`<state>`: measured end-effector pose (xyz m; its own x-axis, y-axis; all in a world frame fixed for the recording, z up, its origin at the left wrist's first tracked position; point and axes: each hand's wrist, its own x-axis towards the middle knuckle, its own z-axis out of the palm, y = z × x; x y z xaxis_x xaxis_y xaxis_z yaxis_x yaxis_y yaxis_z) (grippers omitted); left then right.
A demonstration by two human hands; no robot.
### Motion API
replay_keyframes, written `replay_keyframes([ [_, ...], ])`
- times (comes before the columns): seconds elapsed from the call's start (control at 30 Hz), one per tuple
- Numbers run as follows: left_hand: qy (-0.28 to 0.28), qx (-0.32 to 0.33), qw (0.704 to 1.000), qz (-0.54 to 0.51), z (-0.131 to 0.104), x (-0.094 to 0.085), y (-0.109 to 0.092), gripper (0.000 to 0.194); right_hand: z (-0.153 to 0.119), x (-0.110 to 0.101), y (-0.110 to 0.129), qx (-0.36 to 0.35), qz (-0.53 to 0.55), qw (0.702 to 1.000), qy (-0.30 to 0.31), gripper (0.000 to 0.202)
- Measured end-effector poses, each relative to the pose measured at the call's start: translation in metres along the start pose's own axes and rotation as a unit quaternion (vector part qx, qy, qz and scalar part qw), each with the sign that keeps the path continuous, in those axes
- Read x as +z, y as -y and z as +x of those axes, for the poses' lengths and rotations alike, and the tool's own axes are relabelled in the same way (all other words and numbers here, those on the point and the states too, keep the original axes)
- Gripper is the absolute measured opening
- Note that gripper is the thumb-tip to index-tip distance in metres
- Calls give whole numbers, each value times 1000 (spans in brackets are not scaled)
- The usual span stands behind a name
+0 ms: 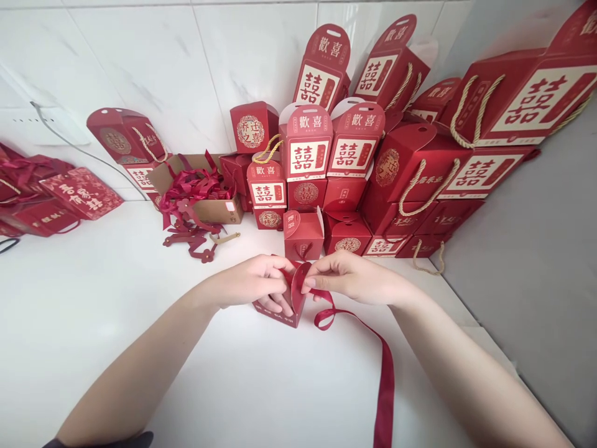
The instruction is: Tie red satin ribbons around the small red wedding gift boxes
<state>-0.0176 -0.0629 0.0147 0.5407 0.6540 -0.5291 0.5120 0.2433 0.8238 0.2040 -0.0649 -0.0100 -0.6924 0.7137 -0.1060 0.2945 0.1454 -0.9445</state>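
Observation:
A small red gift box point(297, 291) with rounded flaps stands on the white table in front of me. My left hand point(263, 283) is wrapped over its left side and top, the fingers bent against the card. At the right flap, my right hand point(338, 275) pinches the dark red ribbon point(385, 373) close to the box. From those fingers the ribbon makes a loop on the table, then trails toward the front edge. The ribbon's end at the box is hidden by the fingers and flap.
Stacked red gift boxes point(305, 146) with rope handles fill the back right against the wall. A cardboard box point(219, 210) of red ribbons stands back left, with ribbon pieces point(205, 254) before it. More red packaging point(79, 193) lies far left, near a grey cable point(84, 146).

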Motion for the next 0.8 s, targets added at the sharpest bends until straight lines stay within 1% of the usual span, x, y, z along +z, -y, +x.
replay_keyframes([
  [0.07, -21, 1, 1000, 13, 1, 1, 0, 26, -1, 1, 0, 6, -24, 1000, -8, 27],
  [0.13, -42, 8, 999, 33, 1, 1, 0, 22, -3, -1, 2, 1, -46, 999, -5, 29],
  [0.2, -77, 38, 993, 76, 0, 1, 1, 19, -5, -3, 4, -19, -71, 997, -19, 31],
  [0.23, -105, 63, 987, 103, -1, 0, 1, 18, -6, -5, 5, -34, -84, 995, -44, 32],
  [0.3, -158, 113, 969, 152, -4, -1, 1, 18, -6, -7, 5, -68, -101, 986, -117, 32],
  [0.33, -172, 128, 963, 165, -5, -2, 1, 18, -5, -8, 4, -83, -101, 981, -144, 32],
  [0.37, -176, 134, 960, 170, -6, -2, 1, 19, -3, -8, 3, -93, -97, 978, -156, 33],
  [0.47, -163, 114, 967, 162, -7, 1, 2, 23, 3, -5, -1, -99, -87, 981, -142, 32],
  [0.53, -166, 111, 968, 150, -5, 3, 3, 24, 6, -2, -4, -103, -97, 979, -149, 30],
  [0.6, -171, 122, 969, 134, -1, 4, 4, 22, 9, 1, -6, -113, -110, 974, -162, 26],
  [0.67, -163, 140, 970, 110, 3, 4, 6, 18, 10, 4, -6, -118, -121, 973, -160, 20],
  [0.73, -145, 152, 974, 83, 7, 2, 8, 16, 9, 5, -6, -106, -139, 970, -170, 16],
  [0.8, -138, 157, 976, 64, 9, 1, 9, 16, 7, 6, -4, -81, -173, 961, -203, 21],
])
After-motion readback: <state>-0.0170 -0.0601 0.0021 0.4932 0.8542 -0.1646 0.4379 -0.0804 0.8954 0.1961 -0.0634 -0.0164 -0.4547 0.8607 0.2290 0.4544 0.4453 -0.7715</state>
